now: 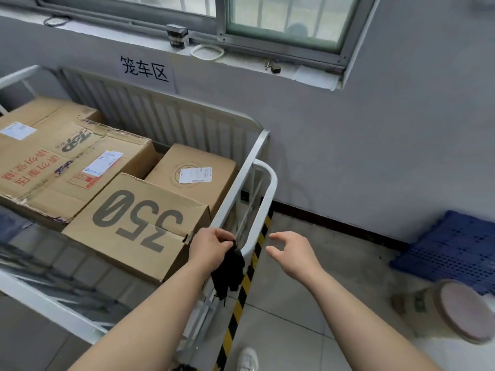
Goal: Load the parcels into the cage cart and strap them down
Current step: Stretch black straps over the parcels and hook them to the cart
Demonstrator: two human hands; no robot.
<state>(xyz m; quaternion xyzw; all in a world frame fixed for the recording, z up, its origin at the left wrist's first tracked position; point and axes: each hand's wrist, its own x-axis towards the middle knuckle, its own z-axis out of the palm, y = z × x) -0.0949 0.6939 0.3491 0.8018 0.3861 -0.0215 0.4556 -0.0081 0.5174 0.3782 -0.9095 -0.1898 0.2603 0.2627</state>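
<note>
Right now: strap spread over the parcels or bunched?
Bunched: the black strap hangs from the left hand by the cart handle, none over parcels.

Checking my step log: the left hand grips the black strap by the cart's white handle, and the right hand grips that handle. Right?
Not quite. The left hand does grip the black strap by the white handle, but the head view shows the right hand open, beside the handle and not touching it.
</note>
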